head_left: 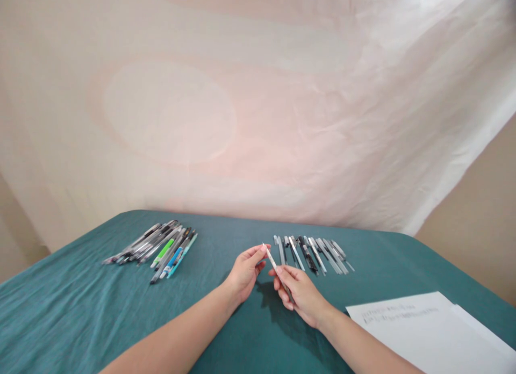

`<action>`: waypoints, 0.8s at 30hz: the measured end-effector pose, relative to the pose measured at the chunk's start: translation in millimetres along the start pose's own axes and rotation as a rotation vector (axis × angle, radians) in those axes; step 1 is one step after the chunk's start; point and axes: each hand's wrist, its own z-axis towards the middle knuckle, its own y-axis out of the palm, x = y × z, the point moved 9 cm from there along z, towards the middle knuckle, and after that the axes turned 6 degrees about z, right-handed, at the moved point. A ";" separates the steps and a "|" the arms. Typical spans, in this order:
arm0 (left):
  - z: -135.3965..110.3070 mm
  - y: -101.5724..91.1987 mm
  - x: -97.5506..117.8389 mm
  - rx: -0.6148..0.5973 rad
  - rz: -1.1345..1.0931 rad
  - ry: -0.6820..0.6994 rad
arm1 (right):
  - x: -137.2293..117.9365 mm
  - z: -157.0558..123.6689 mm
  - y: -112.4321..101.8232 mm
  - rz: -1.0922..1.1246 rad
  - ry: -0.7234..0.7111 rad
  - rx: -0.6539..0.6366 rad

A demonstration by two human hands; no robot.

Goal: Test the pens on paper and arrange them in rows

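Observation:
A thin white pen (272,262) is held above the teal tablecloth (72,315) between both hands. My right hand (300,294) is wrapped round its lower part. My left hand (245,272) pinches its upper tip with thumb and forefinger. A row of several pens (312,253) lies just beyond my right hand. To the left, a separate pile of several pens (157,247) includes green and blue ones.
White paper sheets (427,328) with faint lines of writing lie at the right front of the table. A pale cloth backdrop (258,105) hangs behind the table's far edge.

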 end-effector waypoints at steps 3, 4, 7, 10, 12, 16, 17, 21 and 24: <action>-1.2 1.0 0.8 0.000 -0.013 -0.019 | 0.8 0.7 -2.9 -0.028 -0.018 0.021; -1.3 1.5 1.1 -0.002 -0.020 -0.025 | 0.9 0.8 -3.4 -0.034 -0.023 0.025; -1.1 1.4 1.9 -0.001 -0.043 -0.034 | 0.4 0.1 -2.7 -0.027 -0.022 0.027; -0.6 0.6 1.3 -0.002 -0.065 -0.037 | 0.4 -0.7 -1.4 0.021 0.008 0.020; -0.5 0.1 1.1 -0.003 -0.077 -0.034 | 0.9 -0.9 -0.3 0.047 0.027 0.008; -1.0 -0.4 0.6 0.002 -0.083 -0.038 | 1.5 -0.6 -2.0 0.021 0.016 0.021; -1.2 -0.2 0.6 0.002 -0.082 -0.041 | 1.6 -0.6 -3.0 0.012 0.009 0.032; -2.3 0.5 2.1 0.011 -0.083 -0.042 | 0.7 -0.6 -3.2 0.016 -0.008 0.040; -2.5 1.4 2.7 0.009 -0.087 -0.043 | 1.2 -0.7 -1.5 0.052 0.015 0.022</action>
